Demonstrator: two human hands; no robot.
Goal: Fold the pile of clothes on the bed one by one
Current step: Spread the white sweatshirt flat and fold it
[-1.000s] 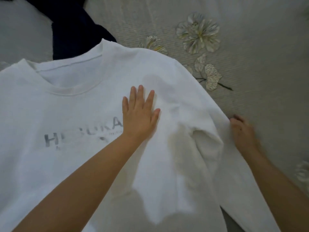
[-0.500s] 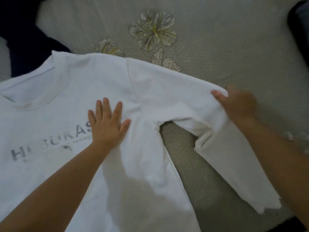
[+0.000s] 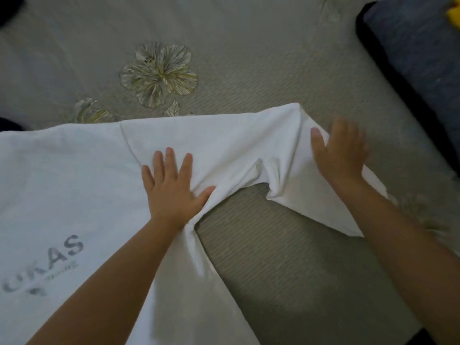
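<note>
Left hand (image 3: 171, 192) presses flat, fingers spread, on the white sweatshirt (image 3: 74, 185) spread on the bed (image 3: 273, 70), while the right hand (image 3: 341, 150), open, smooths its sleeve (image 3: 249, 145); folding that sleeve inward likely comes next

A grey-green ribbed bedspread (image 3: 249, 70) with an embroidered flower (image 3: 159, 73) meets a dark blue cushion (image 3: 423, 58) at right, under dim light.

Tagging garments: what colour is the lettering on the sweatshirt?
Faded grey lettering on a white sweatshirt, head view.
</note>
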